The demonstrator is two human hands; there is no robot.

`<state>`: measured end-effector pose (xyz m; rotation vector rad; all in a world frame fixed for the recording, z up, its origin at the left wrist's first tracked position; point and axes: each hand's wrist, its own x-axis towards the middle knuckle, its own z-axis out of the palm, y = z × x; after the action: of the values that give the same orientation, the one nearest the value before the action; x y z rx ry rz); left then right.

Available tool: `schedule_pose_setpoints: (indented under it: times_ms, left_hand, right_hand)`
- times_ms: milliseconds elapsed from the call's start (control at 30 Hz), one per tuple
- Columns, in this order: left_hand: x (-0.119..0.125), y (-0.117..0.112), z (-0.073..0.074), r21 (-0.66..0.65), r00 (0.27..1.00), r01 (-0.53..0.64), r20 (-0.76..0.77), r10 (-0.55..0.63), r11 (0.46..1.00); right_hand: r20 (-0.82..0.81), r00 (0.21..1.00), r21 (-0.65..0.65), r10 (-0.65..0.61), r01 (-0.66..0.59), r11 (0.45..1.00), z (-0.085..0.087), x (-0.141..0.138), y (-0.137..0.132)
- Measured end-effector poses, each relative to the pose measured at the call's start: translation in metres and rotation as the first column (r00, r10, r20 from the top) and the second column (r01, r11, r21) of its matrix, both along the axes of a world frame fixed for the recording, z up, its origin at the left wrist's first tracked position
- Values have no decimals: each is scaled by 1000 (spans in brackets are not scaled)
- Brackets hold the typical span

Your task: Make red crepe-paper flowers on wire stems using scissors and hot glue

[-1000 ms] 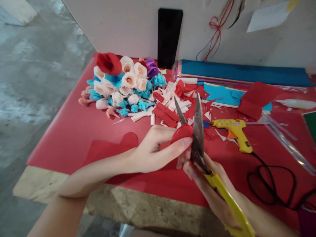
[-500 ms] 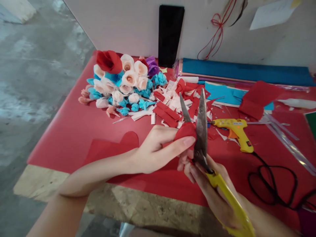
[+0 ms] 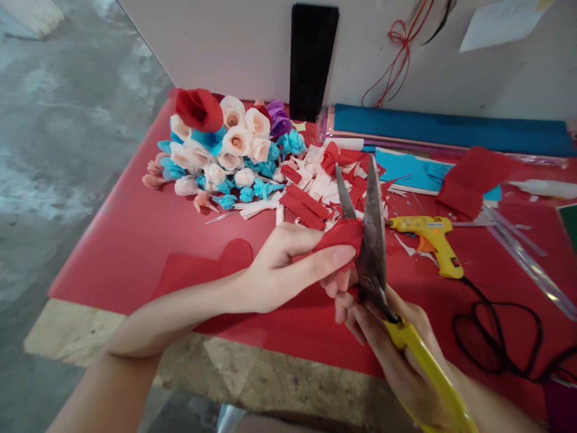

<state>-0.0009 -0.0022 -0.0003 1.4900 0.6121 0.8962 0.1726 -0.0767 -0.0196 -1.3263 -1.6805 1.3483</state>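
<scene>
Head view. I am pinching a small folded piece of red crepe paper (image 3: 342, 236) between the thumb and forefinger of my left hand (image 3: 282, 267), with the other fingers curling underneath. The paper is hanging above the red sheet covering the table (image 3: 126, 240), just in front of the scrap pile, not resting on it. My right hand (image 3: 383, 349) is wrapping closed around the grips of the yellow-handled steel scissors (image 3: 375, 240). The blades are standing parted in a narrow V, and the paper is sitting between them, low toward the pivot.

Judgement on cutting well: I am feeding the paper deep into the V, where the bite is cleanest. Turning the paper rather than the scissors should round the edge smoothly. My left fingertips are lying close to the wide blade, so they need to stay behind the cut line.

Materials: the crepe looks soft and finely crinkled and is drooping at the free edge. The blades look dull, mottled and worn. Behind them are lying:
- red and white paper strips (image 3: 311, 198), flat and straight-cut
- a heap of rolled paper roses (image 3: 225, 150) in cream, sky blue, red and purple
- a yellow plastic glue gun (image 3: 428, 234), with its black cord (image 3: 496, 337) looping to the right
- a heart-shaped red cut-out (image 3: 211, 264), lying flat by my left wrist
</scene>
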Motion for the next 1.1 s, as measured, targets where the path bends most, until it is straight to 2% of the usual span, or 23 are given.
schedule_pose_setpoints:
  times_ms: [100, 233, 467, 667, 1100]
  left_hand:
    - [0, 0, -1, -27, 999, -41, -13, 41, 999]
    - [-2, 0, -2, -51, 998, -70, -7, 69, 996]
    - [-3, 3, -5, -95, 997, -72, 10, 73, 993]
    - [-7, 9, -5, -106, 1000, -7, 15, 8, 994]
    - [-29, 35, 3, -128, 970, 213, -91, -225, 969]
  right_hand:
    - [-7, 998, -21, 60, -61, 998, -1, 6, 0]
    - [-2, 998, -83, 65, -65, 994, -1, 9, -2]
    - [-6, 998, -107, 70, -70, 992, -2, 8, -2]
    - [54, 999, -17, -5, 6, 1000, 4, 4, 0]
    - [82, 986, -68, 146, -141, 988, 3, 9, 4]
